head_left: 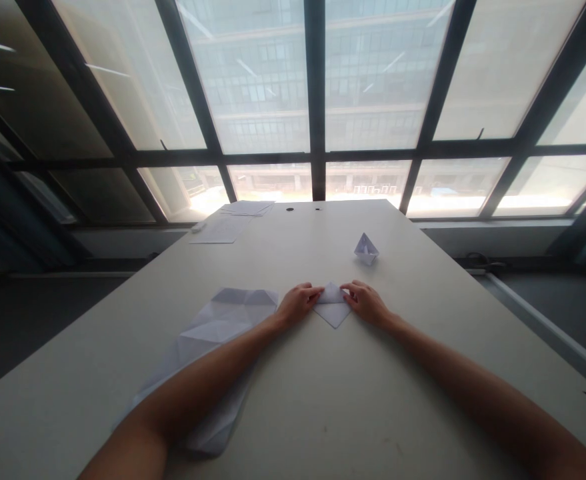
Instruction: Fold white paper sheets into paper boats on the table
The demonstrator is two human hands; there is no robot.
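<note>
A small white folded paper [335,313] lies on the table between my hands, diamond-shaped with a crease line across its middle. My left hand [299,301] pinches its left corner, fingers curled together. At the right corner my right hand [367,301] grips the paper between thumb and fingers. Beyond my right hand stands a folded paper boat [366,249], upright. Under and beside my left forearm lies a large creased sheet of paper [243,308], partly covered by the arm.
The white table [313,233] stretches away toward a wall of windows [263,73]. Flat paper sheets [217,231] rest at its far left, with a small pale object [199,227] beside them. A dark round hole [289,209] is near the far edge.
</note>
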